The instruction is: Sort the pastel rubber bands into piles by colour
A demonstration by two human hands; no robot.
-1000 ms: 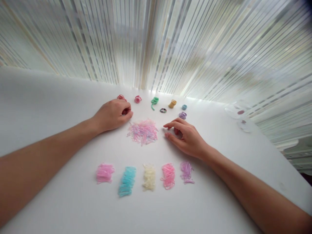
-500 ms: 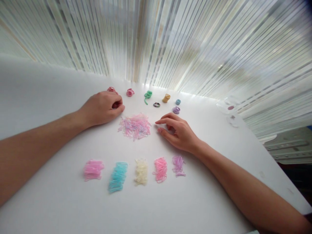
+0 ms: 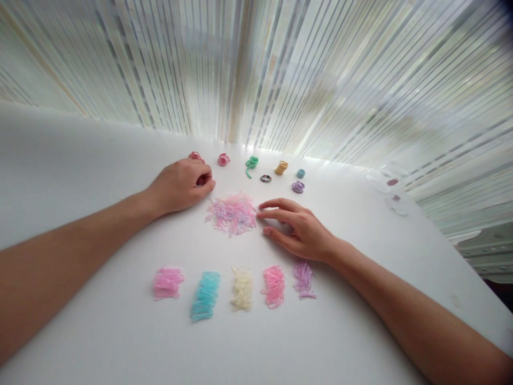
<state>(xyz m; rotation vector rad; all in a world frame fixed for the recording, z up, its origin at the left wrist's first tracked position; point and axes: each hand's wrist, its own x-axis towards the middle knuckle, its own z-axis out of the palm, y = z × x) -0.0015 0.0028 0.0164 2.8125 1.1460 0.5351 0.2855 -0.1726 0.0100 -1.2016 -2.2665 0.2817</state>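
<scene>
My left hand (image 3: 180,186) rests on the table left of a mixed pile of small pink, lilac and pale blue elastic bands (image 3: 232,214). Its fingers are curled in toward the thumb; anything inside them is hidden. A red coil (image 3: 195,155) peeks out behind its knuckles. On the pile's right, my right hand (image 3: 302,227) is open and holds nothing, its fingertips at the pile's edge. Nearer me lie sorted groups of bands: pink (image 3: 168,283), turquoise (image 3: 206,296), cream (image 3: 242,289), coral pink (image 3: 274,287) and purple (image 3: 304,280).
Behind the pile stand a pink coil (image 3: 223,159), a green coil (image 3: 251,163), a yellow roll (image 3: 281,168), a blue roll (image 3: 300,173), a purple coil (image 3: 297,187) and a dark patterned ring (image 3: 265,178). Clear plastic pieces (image 3: 396,204) lie far right. A string curtain (image 3: 240,69) hangs along the back.
My right hand's fingers have spread further apart and its fingertips have come closer to the pile. My left hand keeps its curled pose. The whole view has shifted slightly.
</scene>
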